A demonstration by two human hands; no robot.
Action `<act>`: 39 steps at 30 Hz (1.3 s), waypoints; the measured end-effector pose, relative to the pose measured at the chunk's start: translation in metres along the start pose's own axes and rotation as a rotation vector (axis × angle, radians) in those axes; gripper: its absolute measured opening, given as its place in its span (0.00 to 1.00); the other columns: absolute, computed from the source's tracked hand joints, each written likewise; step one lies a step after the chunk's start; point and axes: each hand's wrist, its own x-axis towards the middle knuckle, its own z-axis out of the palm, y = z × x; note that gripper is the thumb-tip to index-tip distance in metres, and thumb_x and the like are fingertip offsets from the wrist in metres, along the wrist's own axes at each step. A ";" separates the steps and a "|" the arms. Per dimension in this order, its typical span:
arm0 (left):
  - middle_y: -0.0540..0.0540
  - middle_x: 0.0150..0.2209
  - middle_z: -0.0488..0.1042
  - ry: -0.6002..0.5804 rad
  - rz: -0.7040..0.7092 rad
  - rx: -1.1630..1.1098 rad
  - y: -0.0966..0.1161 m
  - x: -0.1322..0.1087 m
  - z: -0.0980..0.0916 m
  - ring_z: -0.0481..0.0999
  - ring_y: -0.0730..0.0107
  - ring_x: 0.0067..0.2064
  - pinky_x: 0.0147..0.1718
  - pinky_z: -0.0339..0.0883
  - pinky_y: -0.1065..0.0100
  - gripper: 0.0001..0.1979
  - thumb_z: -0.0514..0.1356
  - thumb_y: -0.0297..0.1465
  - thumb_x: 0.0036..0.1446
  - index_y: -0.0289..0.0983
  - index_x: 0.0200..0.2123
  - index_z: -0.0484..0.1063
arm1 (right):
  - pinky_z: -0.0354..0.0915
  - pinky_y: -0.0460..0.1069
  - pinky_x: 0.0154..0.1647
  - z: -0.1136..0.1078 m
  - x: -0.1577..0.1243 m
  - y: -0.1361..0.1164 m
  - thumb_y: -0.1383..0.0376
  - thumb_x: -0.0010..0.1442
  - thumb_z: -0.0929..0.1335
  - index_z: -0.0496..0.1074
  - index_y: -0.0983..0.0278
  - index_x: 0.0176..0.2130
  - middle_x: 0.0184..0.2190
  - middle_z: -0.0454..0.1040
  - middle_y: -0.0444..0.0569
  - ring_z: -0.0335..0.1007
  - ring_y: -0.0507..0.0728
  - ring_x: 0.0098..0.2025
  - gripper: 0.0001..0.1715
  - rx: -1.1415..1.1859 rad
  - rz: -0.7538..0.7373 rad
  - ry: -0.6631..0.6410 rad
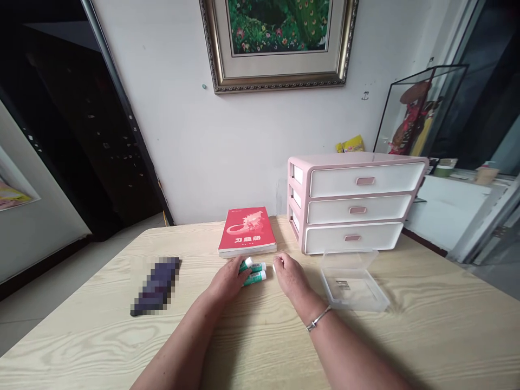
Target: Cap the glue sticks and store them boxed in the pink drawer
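My left hand [227, 279] is curled over a small group of glue sticks [255, 278], short cylinders with green labels and white ends. They lie side by side on the wooden table, one partly on top of the others, and my fingers hide their left parts. Just to the right, my right hand [290, 275] is closed in a pinch near the table top. A bit of something white shows at its fingertips; the rest of it is hidden by the hand. A red book [247, 230] lies flat behind both hands.
A clear plastic box [355, 295] with its lid raised stands right of my right hand. Behind it is a pink-and-white three-drawer cabinet [357, 210]. A dark, blurred-out flat object [156, 287] lies at left. The table [101, 346] meets the wall behind the book.
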 end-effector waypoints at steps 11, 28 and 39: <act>0.45 0.39 0.76 -0.081 0.117 -0.003 0.026 -0.027 0.005 0.75 0.61 0.41 0.39 0.64 0.67 0.12 0.53 0.41 0.63 0.40 0.41 0.70 | 0.56 0.47 0.35 0.001 -0.008 -0.004 0.59 0.68 0.57 0.73 0.61 0.41 0.36 0.80 0.51 0.74 0.57 0.39 0.19 -0.187 -0.113 -0.048; 0.43 0.51 0.74 0.142 0.027 0.190 -0.016 0.014 0.012 0.70 0.61 0.54 0.54 0.60 0.67 0.19 0.61 0.29 0.57 0.40 0.53 0.74 | 0.60 0.49 0.35 0.028 -0.022 -0.012 0.63 0.69 0.58 0.73 0.64 0.37 0.33 0.78 0.53 0.75 0.59 0.37 0.17 -0.611 -0.320 -0.032; 0.39 0.44 0.77 0.118 -0.191 0.312 -0.021 -0.003 -0.010 0.73 0.51 0.49 0.48 0.64 0.60 0.17 0.59 0.28 0.51 0.41 0.46 0.76 | 0.60 0.49 0.36 0.024 -0.018 -0.011 0.62 0.69 0.59 0.73 0.64 0.38 0.34 0.78 0.54 0.75 0.59 0.38 0.17 -0.566 -0.267 -0.070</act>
